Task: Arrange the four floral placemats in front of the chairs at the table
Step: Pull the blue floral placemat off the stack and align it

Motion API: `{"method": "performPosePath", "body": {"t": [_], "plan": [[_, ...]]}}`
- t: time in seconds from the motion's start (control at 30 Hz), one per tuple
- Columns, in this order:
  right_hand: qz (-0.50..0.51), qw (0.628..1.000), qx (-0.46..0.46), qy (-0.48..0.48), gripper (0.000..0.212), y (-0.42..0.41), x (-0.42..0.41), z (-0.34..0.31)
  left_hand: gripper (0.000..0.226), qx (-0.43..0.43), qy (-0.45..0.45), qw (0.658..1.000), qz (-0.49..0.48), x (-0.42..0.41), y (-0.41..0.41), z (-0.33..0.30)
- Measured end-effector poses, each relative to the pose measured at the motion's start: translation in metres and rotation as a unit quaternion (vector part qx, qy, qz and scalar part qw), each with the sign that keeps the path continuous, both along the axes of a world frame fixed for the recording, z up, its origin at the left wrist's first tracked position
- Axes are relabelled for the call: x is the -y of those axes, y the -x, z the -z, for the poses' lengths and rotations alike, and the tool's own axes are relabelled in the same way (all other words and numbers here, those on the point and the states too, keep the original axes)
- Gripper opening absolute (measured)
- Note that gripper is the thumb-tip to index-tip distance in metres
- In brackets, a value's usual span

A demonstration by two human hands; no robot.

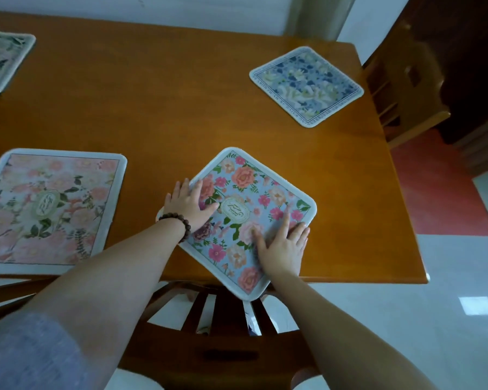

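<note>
A blue placemat with pink and orange flowers (245, 192) lies turned like a diamond at the table's near edge, one corner hanging over the edge. My left hand (188, 204), with a bead bracelet on the wrist, presses flat on its left side. My right hand (282, 249) presses flat on its lower right side. A pink floral placemat (48, 204) lies square at the near left. A blue and white floral placemat (306, 85) lies at an angle at the far right. The fourth placemat (3, 60), pale and greenish, shows partly at the far left.
The wooden table (164, 108) fills most of the view. A wooden chair (226, 327) stands tucked in right below me, under the overhanging corner. Another chair (406, 88) stands at the table's right end. Beyond the table's right side, the floor is red and white.
</note>
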State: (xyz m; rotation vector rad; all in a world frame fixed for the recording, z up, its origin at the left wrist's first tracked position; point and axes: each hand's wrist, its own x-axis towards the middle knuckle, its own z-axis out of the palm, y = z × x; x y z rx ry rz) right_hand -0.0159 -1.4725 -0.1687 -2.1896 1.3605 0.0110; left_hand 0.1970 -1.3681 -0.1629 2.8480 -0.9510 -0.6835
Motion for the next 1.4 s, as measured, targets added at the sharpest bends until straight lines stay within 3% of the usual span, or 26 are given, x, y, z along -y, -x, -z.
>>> {"method": "performPosePath", "body": {"t": [0.27, 0.47, 0.73, 0.93, 1.17, 1.4], "plan": [[-0.115, 0.993, -0.010, 0.011, 0.084, -0.041, 0.078, 0.001, 0.090, -0.020, 0.022, 0.999, -0.044, -0.027, 0.030, -0.008], [-0.210, 0.978, -0.015, 0.002, 0.078, -0.088, 0.120, -0.005, 0.080, -0.029, 0.001, 0.999, -0.030, -0.046, 0.063, -0.016], [-0.258, 0.965, -0.036, 0.027, 0.069, -0.107, 0.124, -0.012, 0.076, 0.114, -0.032, 0.993, 0.027, -0.058, 0.082, -0.017], [-0.215, 0.972, -0.069, 0.066, 0.068, -0.067, 0.085, -0.005, 0.072, 0.194, -0.019, 0.980, 0.046, -0.056, 0.051, -0.020], [-0.085, 0.990, -0.069, 0.088, 0.072, -0.031, 0.010, -0.007, 0.078, 0.120, 0.031, 0.988, 0.089, -0.038, -0.007, -0.021], [0.094, 0.992, -0.086, 0.015, 0.081, -0.026, -0.042, -0.003, 0.086, 0.085, 0.032, 0.982, 0.167, -0.011, -0.051, -0.012]]}}
